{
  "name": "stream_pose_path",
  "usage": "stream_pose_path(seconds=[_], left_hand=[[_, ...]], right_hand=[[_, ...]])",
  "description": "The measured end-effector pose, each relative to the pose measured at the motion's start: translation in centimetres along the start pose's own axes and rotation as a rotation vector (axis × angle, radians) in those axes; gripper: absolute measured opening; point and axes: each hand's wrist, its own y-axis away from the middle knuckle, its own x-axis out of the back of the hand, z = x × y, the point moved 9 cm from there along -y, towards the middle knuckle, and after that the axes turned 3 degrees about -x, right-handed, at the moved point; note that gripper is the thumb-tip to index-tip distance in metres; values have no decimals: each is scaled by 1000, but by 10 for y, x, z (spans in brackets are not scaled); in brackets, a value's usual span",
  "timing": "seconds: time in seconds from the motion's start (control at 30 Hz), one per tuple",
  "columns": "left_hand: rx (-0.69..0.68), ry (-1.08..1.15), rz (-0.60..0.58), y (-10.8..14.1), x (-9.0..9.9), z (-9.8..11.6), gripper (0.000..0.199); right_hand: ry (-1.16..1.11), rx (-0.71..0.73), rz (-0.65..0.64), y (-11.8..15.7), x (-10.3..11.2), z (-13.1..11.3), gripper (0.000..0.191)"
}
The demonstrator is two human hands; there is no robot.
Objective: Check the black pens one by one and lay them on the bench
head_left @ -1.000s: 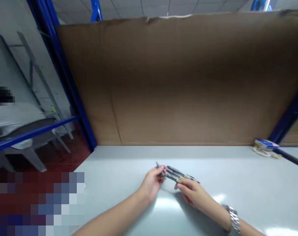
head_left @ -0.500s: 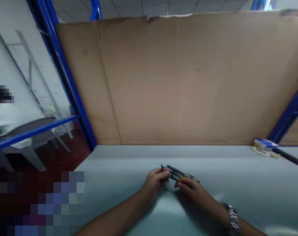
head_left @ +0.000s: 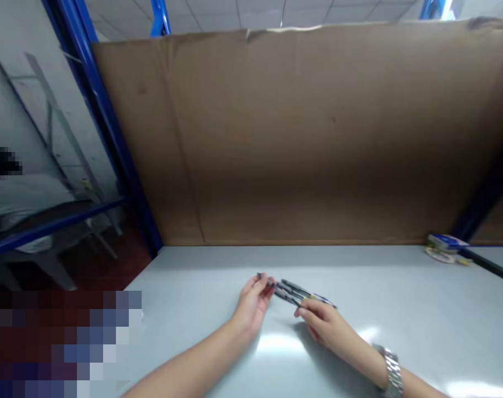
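Several slim dark pens (head_left: pixel 303 290) lie side by side just above the table, slanting down to the right. My right hand (head_left: pixel 324 321) is closed around their lower right part, and a metal-band watch (head_left: pixel 392 370) circles that wrist. At the bunch's upper left end, my left hand (head_left: pixel 253 303) pinches a thin dark pen (head_left: pixel 271 283) between thumb and fingers. Its dark tip sticks out past the thumb, and the fingers hide part of it. Small yellow marks show among the pens.
The pale table (head_left: pixel 185 287) ends at an upright cardboard panel (head_left: pixel 297 138) between blue metal posts (head_left: pixel 106 121). A blue and white box (head_left: pixel 446 241) and a pale ring (head_left: pixel 440 255) lie at the back right corner. To the left, a person (head_left: pixel 19 199) sits on a chair.
My left hand has shifted left and slightly up with the dark piece between its fingers. My right hand and its pens stay nearly in place. The picture is brighter on the table.
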Motion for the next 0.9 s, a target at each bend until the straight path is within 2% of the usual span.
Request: stream_pose_path(seconds=[0.2, 0.33, 0.47, 0.6, 0.73, 0.9], left_hand=[[25, 1, -8, 5, -4, -2, 10], [31, -3, -11, 5, -4, -2, 10], [17, -68, -75, 6, -8, -2, 7], [-68, -190, -184, 10, -17, 6, 21], [-88, -336, -277, 14, -25, 5, 27], [-140, -439, -295, 14, -23, 4, 19]], right_hand=[[40, 40, -6, -1, -2, -4, 27], [48, 13, -18, 0, -3, -3, 25], [58, 61, 6, 0, -1, -8, 25], [50, 33, 16, -5, -1, 0, 23], [-27, -12, 114, -9, 5, 10, 13], [-56, 62, 208, -5, 12, -3, 17]])
